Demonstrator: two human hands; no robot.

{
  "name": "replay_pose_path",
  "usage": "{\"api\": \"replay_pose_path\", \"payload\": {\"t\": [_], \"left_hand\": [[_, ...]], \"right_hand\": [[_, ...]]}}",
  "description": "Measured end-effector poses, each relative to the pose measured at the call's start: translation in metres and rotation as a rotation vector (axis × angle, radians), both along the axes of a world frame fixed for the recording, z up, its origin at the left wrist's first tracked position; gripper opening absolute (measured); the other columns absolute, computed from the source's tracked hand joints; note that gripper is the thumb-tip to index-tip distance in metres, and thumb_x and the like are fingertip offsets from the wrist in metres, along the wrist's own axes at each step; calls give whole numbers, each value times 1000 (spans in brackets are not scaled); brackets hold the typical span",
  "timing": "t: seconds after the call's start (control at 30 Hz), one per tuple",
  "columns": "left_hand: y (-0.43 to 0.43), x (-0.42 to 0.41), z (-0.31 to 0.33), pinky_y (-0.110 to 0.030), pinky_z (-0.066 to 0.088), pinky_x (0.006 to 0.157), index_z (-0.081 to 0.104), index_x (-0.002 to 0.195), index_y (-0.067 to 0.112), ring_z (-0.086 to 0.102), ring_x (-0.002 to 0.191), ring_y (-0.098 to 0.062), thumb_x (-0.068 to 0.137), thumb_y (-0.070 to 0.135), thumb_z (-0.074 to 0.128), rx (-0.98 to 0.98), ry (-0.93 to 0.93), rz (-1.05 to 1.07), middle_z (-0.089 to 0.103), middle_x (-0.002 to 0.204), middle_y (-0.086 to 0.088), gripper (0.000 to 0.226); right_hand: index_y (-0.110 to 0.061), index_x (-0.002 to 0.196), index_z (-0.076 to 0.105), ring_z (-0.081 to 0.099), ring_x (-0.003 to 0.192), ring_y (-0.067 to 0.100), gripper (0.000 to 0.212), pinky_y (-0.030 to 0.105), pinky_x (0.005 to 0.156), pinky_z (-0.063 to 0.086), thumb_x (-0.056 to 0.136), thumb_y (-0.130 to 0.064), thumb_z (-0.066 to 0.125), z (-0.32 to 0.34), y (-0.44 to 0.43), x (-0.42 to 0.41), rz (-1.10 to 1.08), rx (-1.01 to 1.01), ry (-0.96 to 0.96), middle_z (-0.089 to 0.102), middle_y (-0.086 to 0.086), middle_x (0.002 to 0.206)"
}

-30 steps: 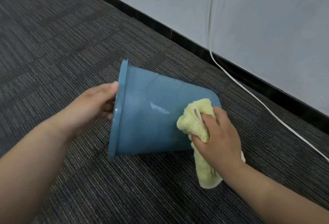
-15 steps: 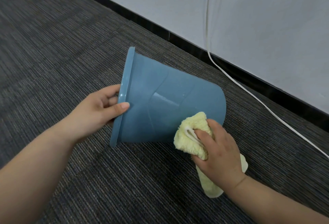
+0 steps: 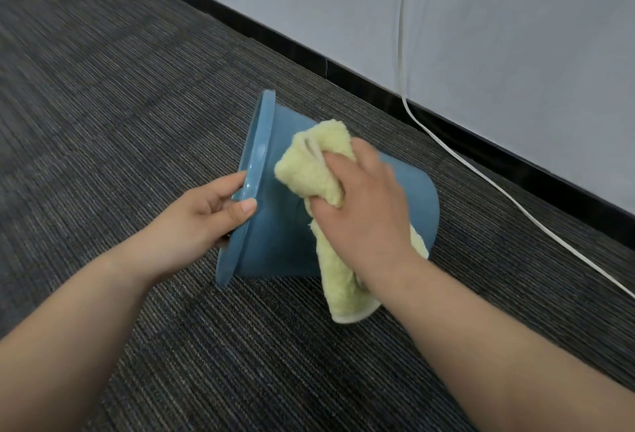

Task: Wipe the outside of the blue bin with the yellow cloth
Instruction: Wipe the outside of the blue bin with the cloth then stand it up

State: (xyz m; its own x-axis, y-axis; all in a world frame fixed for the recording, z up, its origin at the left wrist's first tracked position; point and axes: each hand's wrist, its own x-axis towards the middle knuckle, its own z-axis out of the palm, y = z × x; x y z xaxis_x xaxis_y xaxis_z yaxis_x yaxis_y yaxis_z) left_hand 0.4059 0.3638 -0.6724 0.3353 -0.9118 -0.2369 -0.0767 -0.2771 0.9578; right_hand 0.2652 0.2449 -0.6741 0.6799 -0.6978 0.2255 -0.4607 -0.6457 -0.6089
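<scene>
The right hand (image 3: 364,211) has carried the yellow cloth (image 3: 316,170) from the blue bin's (image 3: 275,236) base end up its side toward the rim. The left hand's (image 3: 202,215) thumb now lies over the rim.

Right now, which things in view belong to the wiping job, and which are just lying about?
In the job:
- blue bin, lying tipped on the carpet
- yellow cloth, pressed on the bin's outer wall
- left hand, gripping the rim
- right hand, holding the cloth

Lying about:
- white cable, trailing along the wall base
</scene>
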Motion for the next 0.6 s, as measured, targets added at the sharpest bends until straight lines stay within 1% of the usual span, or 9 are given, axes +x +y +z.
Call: {"api": "replay_pose_path", "payload": {"t": [0.07,0.13,0.17,0.23,0.3,0.37,0.47,0.53,0.6], "left_hand": [[2,2,-2,-22,56,65,54,109,35,69,83,-10,71,31,47,-1,-5,6,74,91,9,39],[5,3,-4,-20,55,63,55,107,35,68,81,-7,71,29,47,5,2,17,74,86,11,37],[6,4,-5,-20,55,63,56,106,36,68,80,-6,71,29,47,7,4,19,74,85,13,36],[5,5,-5,-21,56,64,56,105,38,67,81,-5,71,32,46,10,-10,9,73,87,16,35],[2,4,-3,-20,55,65,56,104,42,67,83,-5,71,37,46,10,-28,-7,73,90,17,35],[0,3,-3,-19,54,64,57,103,42,66,83,-5,70,39,46,5,-30,1,73,88,16,35],[-1,0,-3,-22,53,65,60,103,37,62,80,-11,72,36,47,-3,-19,37,72,84,11,34],[0,0,-3,-20,52,61,59,104,32,63,74,-9,72,33,46,-6,-23,53,72,78,13,35],[2,0,-4,-18,53,57,58,103,33,65,70,-3,71,34,45,7,-49,54,72,74,16,35]], "right_hand": [[-19,115,55,43,101,32,46,40,82,32,70,-17,64,-1,12,-3,177,-68,29,40,9,139],[-15,105,62,52,90,35,47,42,77,40,59,-13,72,-3,25,-12,345,-137,85,53,13,129],[-15,101,65,55,86,35,47,43,76,42,55,-12,74,-4,26,-14,378,-165,90,57,13,125],[-15,105,63,53,92,34,47,41,79,38,59,-11,72,-6,20,-14,323,-128,80,54,11,128],[-17,113,58,46,101,32,46,37,83,30,68,-12,67,-5,16,-10,168,-15,47,46,9,136],[-15,108,60,51,93,34,48,38,79,36,62,-13,71,-4,24,-9,128,-36,66,51,13,130],[-17,95,65,60,75,30,55,34,67,48,43,-21,81,-8,42,-13,268,-173,98,63,12,116],[-18,94,66,62,74,29,55,34,65,50,42,-23,81,-12,43,-16,306,-183,103,64,12,114],[-15,101,64,60,84,33,51,40,72,48,52,-19,76,-17,29,-21,239,-138,107,60,15,119]]}}
